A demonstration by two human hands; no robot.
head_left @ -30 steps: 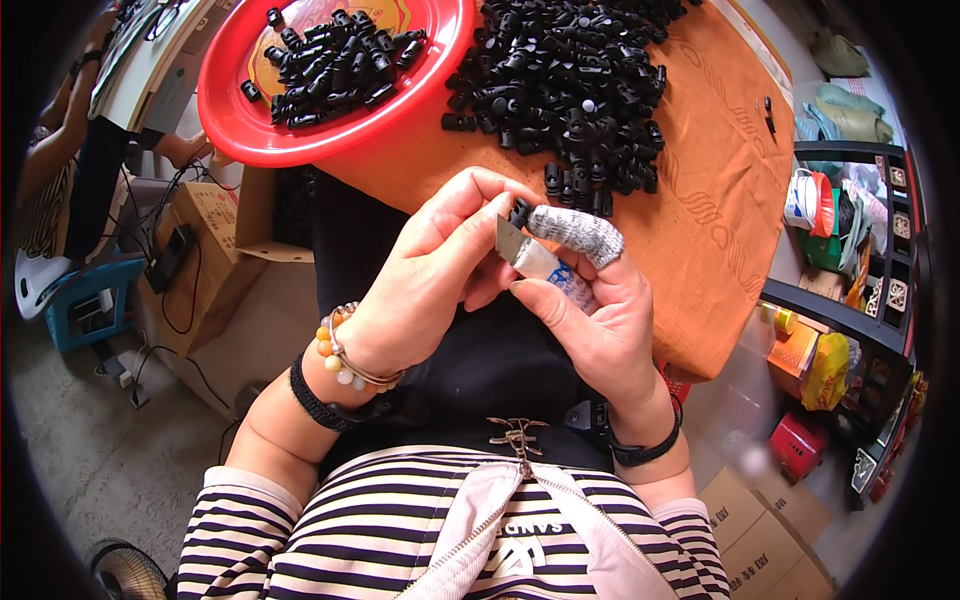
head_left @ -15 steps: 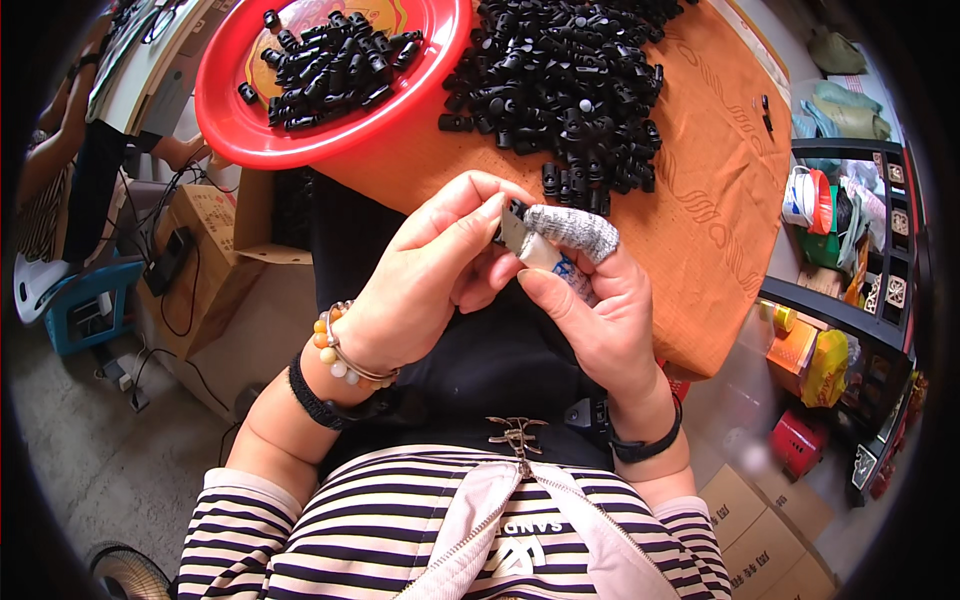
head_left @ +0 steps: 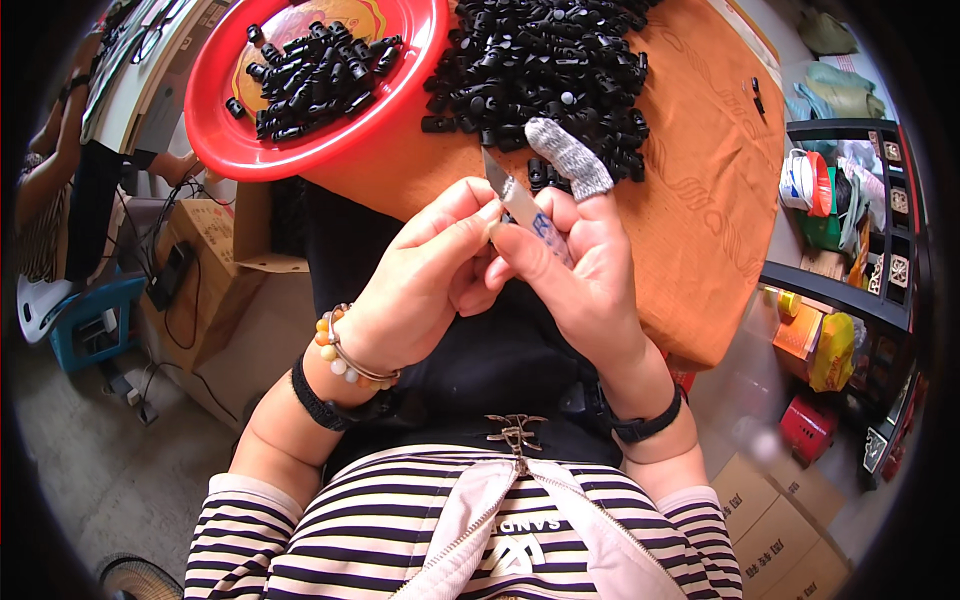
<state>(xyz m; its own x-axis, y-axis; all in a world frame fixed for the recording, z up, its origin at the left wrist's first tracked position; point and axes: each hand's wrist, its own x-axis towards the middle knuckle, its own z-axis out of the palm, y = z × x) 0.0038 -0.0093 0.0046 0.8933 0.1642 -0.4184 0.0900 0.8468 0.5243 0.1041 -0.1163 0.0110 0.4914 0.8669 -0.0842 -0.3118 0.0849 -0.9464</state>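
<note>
My right hand [head_left: 585, 255] grips a small knife [head_left: 538, 226] by its pale wrapped handle with blue marks; the bare metal blade points away from me. A grey knitted finger cover [head_left: 570, 158] sits on my right index finger, which is lifted off the knife. Close against it, my left hand [head_left: 430, 250] is closed, thumb against fingers, on a small black plastic part [head_left: 507, 217] that is mostly hidden. Just beyond my hands, a big heap of black cylindrical plastic parts [head_left: 540, 70] lies on the orange tablecloth [head_left: 700, 200].
A red round tray [head_left: 215, 135] with more black parts stands at the far left of the table. Small black pieces [head_left: 757, 97] lie at the right. Cardboard boxes [head_left: 770, 520] and a dark shelf rack [head_left: 840, 290] stand on the right; a blue stool [head_left: 95, 320] and another person's arm [head_left: 55, 150] show on the left.
My right index finger has lifted and straightened away from the black part. The knife has turned so its blade points away from me, and my right thumb has come nearer my left thumb.
</note>
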